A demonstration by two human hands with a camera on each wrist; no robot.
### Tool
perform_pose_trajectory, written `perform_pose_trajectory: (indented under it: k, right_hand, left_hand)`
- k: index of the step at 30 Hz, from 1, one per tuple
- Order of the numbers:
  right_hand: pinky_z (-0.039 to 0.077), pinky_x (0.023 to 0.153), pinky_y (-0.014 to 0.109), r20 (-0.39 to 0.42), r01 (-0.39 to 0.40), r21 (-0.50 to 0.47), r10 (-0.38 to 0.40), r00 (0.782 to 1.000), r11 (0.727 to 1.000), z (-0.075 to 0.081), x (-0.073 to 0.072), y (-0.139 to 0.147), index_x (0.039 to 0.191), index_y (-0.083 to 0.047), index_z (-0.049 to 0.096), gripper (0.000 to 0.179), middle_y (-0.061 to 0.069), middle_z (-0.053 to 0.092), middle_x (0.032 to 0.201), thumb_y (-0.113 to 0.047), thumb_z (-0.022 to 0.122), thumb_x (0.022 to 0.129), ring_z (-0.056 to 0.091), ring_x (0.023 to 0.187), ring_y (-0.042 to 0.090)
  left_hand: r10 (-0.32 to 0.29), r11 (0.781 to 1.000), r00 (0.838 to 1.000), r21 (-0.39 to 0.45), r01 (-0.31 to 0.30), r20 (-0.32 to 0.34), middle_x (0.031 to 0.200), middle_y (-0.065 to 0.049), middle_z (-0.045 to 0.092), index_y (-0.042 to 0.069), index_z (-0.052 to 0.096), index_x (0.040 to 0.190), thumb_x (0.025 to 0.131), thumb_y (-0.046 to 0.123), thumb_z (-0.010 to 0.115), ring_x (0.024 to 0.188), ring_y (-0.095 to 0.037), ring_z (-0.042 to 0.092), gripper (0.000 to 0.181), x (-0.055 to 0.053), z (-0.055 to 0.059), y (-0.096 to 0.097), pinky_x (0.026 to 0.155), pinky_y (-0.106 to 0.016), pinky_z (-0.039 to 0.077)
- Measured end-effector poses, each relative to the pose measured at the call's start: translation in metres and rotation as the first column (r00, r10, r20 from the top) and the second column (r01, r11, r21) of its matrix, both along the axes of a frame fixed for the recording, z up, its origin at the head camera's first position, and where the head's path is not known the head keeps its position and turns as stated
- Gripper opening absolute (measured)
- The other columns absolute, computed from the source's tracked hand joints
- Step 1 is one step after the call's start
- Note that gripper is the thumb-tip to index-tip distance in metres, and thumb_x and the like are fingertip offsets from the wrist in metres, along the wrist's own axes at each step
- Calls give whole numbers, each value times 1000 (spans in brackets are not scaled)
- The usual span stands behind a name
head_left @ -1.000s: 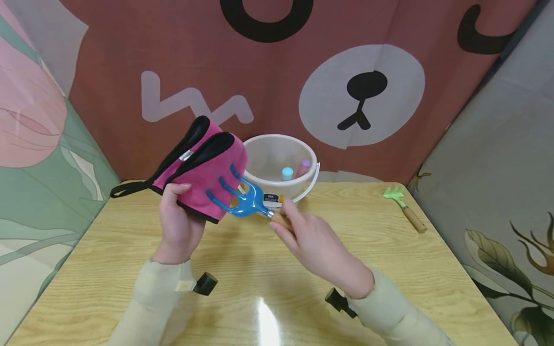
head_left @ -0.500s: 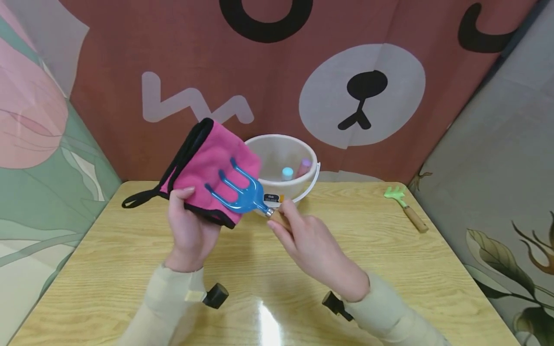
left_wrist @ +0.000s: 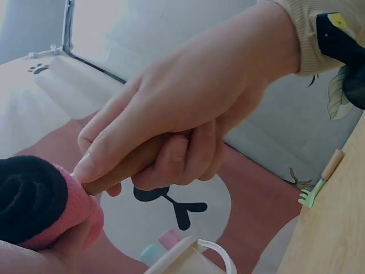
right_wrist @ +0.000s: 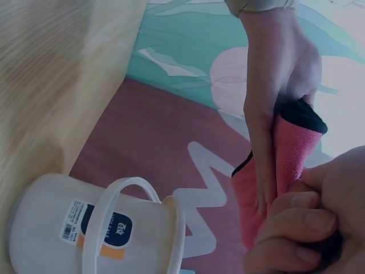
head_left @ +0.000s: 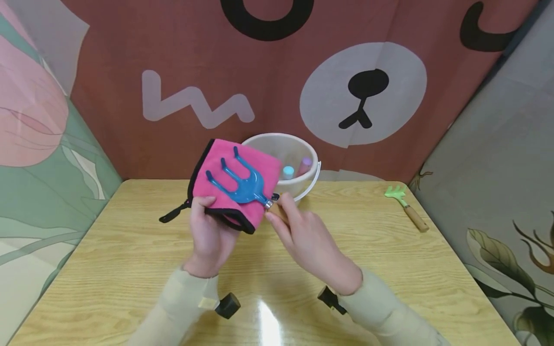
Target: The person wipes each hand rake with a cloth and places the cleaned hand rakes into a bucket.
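Note:
A pink cloth with black edging and a black loop lies folded in my left hand, whose thumb presses on its lower left part. The fingers of that hand run behind the cloth in the right wrist view. Over the cloth's face lies a blue three-pronged hand fork, prongs toward the upper left. My right hand grips the fork's wooden handle, mostly hidden by the fingers. Both hands are above the table, in front of the bucket.
A white bucket with a handle stands at the table's back; a blue-topped item and a purple-topped one are in it. A green hand rake lies at the back right. A printed cloth backdrop rises behind.
My left hand and the cloth have moved right and slightly down, bringing the cloth further under the fork. The cloth has turned flatter toward the head view. The fork has hardly moved.

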State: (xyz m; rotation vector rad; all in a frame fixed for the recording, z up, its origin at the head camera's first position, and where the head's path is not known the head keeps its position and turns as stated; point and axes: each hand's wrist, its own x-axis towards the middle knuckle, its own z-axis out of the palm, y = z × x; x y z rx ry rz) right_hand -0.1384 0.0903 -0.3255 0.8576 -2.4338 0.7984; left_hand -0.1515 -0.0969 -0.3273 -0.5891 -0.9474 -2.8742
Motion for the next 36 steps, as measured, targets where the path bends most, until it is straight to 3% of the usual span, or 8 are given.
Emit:
perform_pose_trajectory:
  k: [7, 13, 23, 31, 33, 36]
  right_hand:
    - [29, 43, 26, 1, 18, 4, -18, 1000, 1000, -1, -3, 1, 103, -10, 43, 23, -6, 34, 65, -25, 61, 104, 33, 46, 8]
    - [30, 43, 27, 1, 25, -7, -25, 1000, 1000, 1, -3, 1, 105, -10, 44, 23, -6, 34, 64, -26, 62, 104, 34, 47, 8]
    - [31, 43, 27, 0, 37, -20, -37, 999, 999, 4, -1, 3, 102, -12, 44, 24, -6, 34, 63, -27, 62, 104, 35, 47, 8]
    - [33, 42, 26, 18, 42, -26, -42, 999, 999, 9, 0, 3, 105, -11, 46, 23, -6, 36, 63, -25, 64, 102, 37, 46, 7]
    - [34, 42, 26, 25, 43, -27, -43, 999, 999, 10, -1, 2, 106, -11, 47, 23, -5, 37, 64, -25, 64, 102, 37, 46, 7]
    - [34, 42, 26, 32, 48, -26, -47, 998, 999, 10, -2, 3, 106, -11, 47, 22, -5, 37, 64, -24, 64, 103, 37, 46, 8]
  left_hand:
    - [9, 988, 998, -152, 0, 58, 141, -10, 45, 8, 37, 134, 96, 21, 22, 134, -27, 44, 43, 1, -3, 2, 107, -41, 39]
    - [-12, 973, 995, -230, 35, 104, 141, -9, 46, 10, 36, 137, 96, 21, 23, 128, -24, 47, 44, 3, -4, 3, 107, -39, 37]
    - [-4, 939, 994, -340, 42, 111, 137, -8, 51, 9, 36, 138, 96, 18, 26, 122, -22, 51, 44, 7, -10, 3, 106, -39, 37]
    - [2, 874, 993, -483, 54, 116, 112, -4, 57, 6, 50, 109, 96, 18, 32, 105, -17, 55, 25, 10, -14, 4, 99, -34, 41]
    - [2, 866, 993, -497, 59, 121, 108, -3, 58, 6, 52, 105, 96, 18, 33, 102, -16, 55, 24, 11, -15, 5, 98, -33, 42]
    - [-10, 874, 993, -482, 65, 116, 107, -3, 58, 7, 51, 106, 95, 17, 33, 101, -15, 55, 23, 11, -16, 7, 97, -33, 42]
